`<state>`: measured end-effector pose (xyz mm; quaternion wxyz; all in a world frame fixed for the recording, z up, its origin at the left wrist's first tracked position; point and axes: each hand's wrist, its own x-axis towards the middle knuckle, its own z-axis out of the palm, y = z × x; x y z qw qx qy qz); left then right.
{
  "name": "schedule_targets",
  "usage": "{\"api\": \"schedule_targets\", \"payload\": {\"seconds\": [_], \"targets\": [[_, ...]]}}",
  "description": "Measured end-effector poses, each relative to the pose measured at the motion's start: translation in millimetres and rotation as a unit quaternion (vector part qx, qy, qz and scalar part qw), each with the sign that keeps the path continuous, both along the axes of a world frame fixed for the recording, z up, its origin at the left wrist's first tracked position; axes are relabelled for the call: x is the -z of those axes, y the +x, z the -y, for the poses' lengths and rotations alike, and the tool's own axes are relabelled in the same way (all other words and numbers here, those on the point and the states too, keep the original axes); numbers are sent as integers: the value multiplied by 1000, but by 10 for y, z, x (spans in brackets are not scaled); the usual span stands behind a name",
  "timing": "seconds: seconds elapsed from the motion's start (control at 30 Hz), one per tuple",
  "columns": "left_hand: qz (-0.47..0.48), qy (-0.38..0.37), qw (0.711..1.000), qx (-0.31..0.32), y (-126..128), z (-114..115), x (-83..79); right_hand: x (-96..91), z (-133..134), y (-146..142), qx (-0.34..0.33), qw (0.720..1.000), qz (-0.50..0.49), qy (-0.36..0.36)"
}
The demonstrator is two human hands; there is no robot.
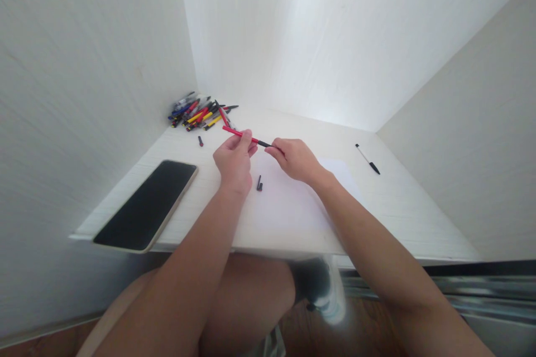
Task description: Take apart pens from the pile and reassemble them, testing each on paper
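A red pen (255, 140) with a black front section is held between my two hands, slanting down to the right above the desk. My left hand (235, 159) is closed around its red barrel, the thumb on top. At the black end, the fingers of my right hand (294, 158) pinch the pen; its very tip is hidden by them. Below the hands, a small black pen cap (260, 184) with a clip lies at the left side of a white sheet of paper (288, 201).
A pile of pens (201, 114) in several colours lies in the back left corner. Near it is a small dark piece (200, 141). A phone (146, 205) rests at the front left edge. A clear pen with black cap (368, 159) lies right. White panels (285, 33) enclose the desk.
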<state>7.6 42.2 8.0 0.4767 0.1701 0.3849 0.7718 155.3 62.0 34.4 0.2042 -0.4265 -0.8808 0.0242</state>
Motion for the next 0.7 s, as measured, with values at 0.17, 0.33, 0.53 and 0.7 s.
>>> {"api": "schedule_targets", "payload": {"seconds": [0.17,0.33,0.53,0.7], "targets": [[-16,28,999,11,-8,-20,5,65,-9,-43,-30,992,-85,-85],[10,81,994,67,2,-8,-22,137,-54,-71,-47,955,-180,-229],[-19,58,997,44,37,11,-18,117,-72,-16,-29,986,-126,-105],[-30,18,999,14,18,30,9,62,-39,5,-18,999,-34,-9]]}}
